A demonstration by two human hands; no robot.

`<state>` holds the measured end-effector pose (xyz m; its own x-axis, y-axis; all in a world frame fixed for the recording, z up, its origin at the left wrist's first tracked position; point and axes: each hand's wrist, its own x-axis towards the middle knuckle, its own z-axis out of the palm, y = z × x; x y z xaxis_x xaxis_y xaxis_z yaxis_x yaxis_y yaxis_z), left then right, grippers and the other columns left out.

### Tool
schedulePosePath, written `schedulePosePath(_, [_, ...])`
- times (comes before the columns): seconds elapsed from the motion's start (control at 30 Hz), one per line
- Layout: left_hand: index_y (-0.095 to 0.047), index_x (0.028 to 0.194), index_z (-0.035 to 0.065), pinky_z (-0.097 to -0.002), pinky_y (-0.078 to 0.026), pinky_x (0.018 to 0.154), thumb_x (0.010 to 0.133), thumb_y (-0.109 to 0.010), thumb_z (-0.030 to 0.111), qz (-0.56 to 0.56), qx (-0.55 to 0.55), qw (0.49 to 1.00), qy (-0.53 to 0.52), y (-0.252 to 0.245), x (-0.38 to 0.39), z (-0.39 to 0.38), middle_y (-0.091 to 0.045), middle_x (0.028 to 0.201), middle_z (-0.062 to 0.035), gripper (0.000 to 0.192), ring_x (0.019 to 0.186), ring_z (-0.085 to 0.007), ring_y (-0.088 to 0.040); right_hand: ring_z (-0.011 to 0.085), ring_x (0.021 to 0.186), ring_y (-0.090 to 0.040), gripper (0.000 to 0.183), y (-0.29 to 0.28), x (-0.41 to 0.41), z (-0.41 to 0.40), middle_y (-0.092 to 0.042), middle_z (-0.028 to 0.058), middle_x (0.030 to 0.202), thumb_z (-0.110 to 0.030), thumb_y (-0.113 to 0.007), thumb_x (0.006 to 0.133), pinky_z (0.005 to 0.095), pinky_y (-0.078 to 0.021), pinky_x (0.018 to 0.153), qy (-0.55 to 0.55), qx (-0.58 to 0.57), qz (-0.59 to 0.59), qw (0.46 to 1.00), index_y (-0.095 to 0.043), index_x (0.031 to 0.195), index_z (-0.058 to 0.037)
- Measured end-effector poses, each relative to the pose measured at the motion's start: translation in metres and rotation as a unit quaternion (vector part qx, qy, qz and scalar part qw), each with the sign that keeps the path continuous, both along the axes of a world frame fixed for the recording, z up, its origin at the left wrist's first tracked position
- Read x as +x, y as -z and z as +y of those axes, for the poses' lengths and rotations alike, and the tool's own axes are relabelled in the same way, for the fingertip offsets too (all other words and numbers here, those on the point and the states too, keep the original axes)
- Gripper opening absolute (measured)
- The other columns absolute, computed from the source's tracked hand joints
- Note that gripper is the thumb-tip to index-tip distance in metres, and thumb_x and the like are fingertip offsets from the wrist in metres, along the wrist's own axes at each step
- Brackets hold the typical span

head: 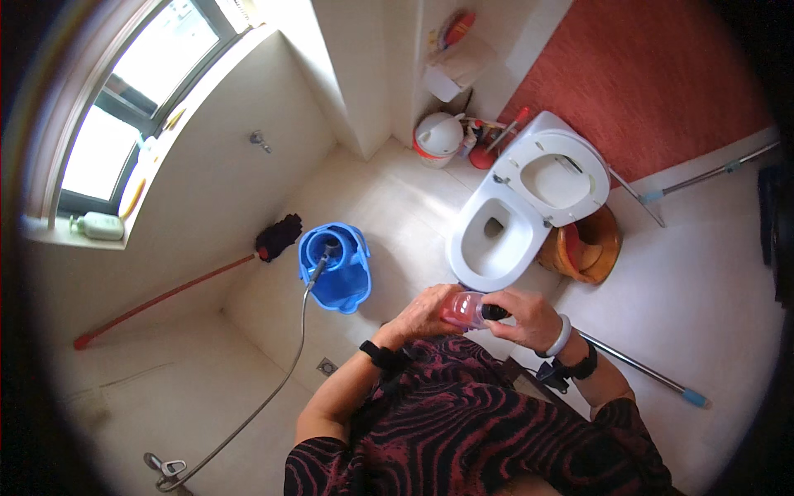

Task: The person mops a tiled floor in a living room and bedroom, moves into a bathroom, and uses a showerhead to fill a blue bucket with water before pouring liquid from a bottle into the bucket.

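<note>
In front of my body I hold a clear plastic bottle (pixel 464 309) of reddish-pink liquid, tilted on its side. My left hand (pixel 427 315) wraps around its base. The fingers of my right hand (pixel 527 319) grip the black cap (pixel 494 312) at the other end; whether the cap is loose cannot be seen. Just beyond the bottle stands a white toilet (pixel 462 248), its seat and lid raised. The bottle's lower side is hidden by my hands.
A blue mop bucket (pixel 338 288) stands left, a shower hose (pixel 303 328) running into it. A red-handled mop (pixel 180 290) leans on the wall. Right of the toilet is a brown wastebasket (pixel 605 263). A metal pole (pixel 639 369) lies near my right arm. A lidded pail (pixel 438 135) and a plunger (pixel 482 156) are behind.
</note>
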<state>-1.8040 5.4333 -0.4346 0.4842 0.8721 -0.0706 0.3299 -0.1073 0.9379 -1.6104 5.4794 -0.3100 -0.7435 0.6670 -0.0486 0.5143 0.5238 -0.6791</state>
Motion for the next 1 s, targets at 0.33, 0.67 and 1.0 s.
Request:
schedulePosePath(0.33, [-0.051, 0.089, 0.0039, -0.0347, -0.044, 0.068, 0.054, -0.075, 0.027, 0.001, -0.092, 0.953, -0.290, 0.021, -0.101, -0.102, -0.056, 0.082, -0.0137, 0.048, 0.078, -0.0280, -0.055, 0.0162, 0.067, -0.058, 0.037, 0.046, -0.112, -0.037, -0.057, 0.0089, 0.076, -0.008, -0.061, 0.071, 0.0269, -0.0475, 0.062, 0.087, -0.176, 0.076, 0.978, -0.047, 0.105, -0.0025])
schedulePosePath(0.67, [-0.049, 0.092, 0.0047, -0.0369, -0.045, 0.072, 0.048, -0.077, 0.036, 0.271, -0.330, 0.833, -0.352, 0.149, -0.212, -0.235, -0.059, 0.089, -0.0158, 0.061, 0.086, -0.0297, -0.056, 0.0227, 0.066, -0.056, 0.024, 0.087, -0.085, -0.085, -0.054, 0.0114, 0.074, -0.009, -0.056, 0.070, 0.0321, -0.0451, 0.061, 0.029, -0.095, -0.045, 0.994, -0.052, 0.093, -0.0027])
schedulePosePath(1.0, [-0.062, 0.086, 0.0019, -0.0363, -0.048, 0.066, 0.048, -0.076, 0.041, 0.375, -0.434, 0.764, -0.296, 0.150, -0.234, -0.223, -0.062, 0.086, -0.0154, 0.056, 0.079, -0.0270, -0.061, 0.0210, 0.062, -0.054, 0.022, 0.091, -0.021, -0.116, -0.054, 0.0094, 0.070, -0.008, -0.060, 0.069, 0.0304, -0.0443, 0.058, 0.177, -0.133, -0.110, 0.969, -0.054, 0.089, -0.0025])
